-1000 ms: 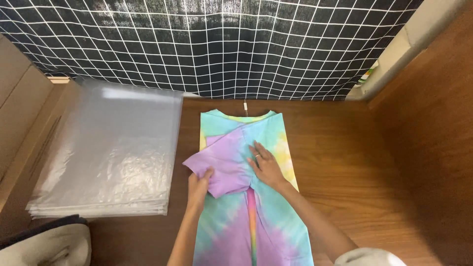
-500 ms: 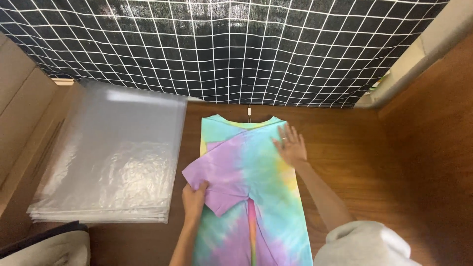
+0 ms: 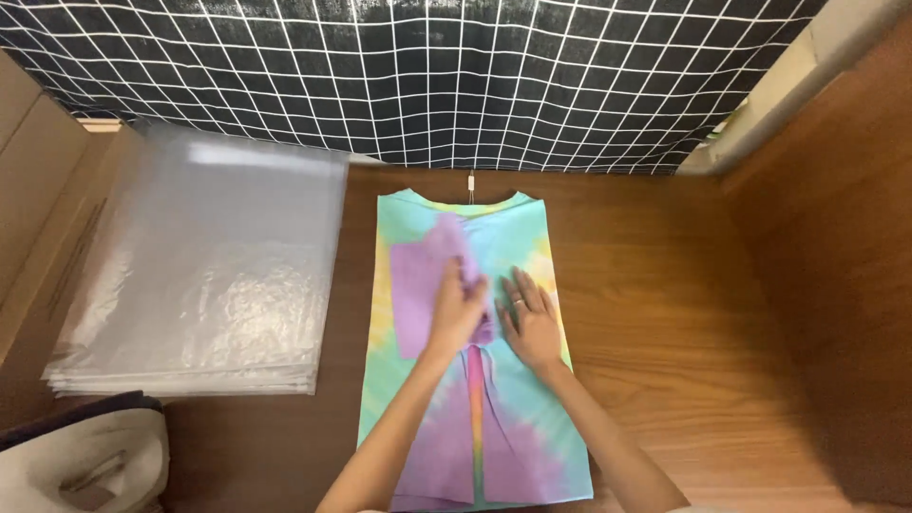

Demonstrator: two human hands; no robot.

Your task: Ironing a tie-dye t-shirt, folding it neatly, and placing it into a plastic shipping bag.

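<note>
Grip released, both flat hands, left [image 3: 458, 309] and right [image 3: 530, 323], press the folded pastel tie-dye shirt [image 3: 475, 380].

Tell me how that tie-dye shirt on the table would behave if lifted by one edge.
The tie-dye shirt would probably go floppy and drape, since its folded sleeve lies limp and flat. It looks thin, so likely light. The folds would probably fall open; both the left hand and right hand are pressing them flat.

We had both forearms reaching up from the lower edge, converging toward the middle. Our left hand [image 3: 458, 309] lay palm down, fingers curled slightly; our right hand [image 3: 530, 321] lay flat just beside it, fingers spread, a ring showing.
</note>
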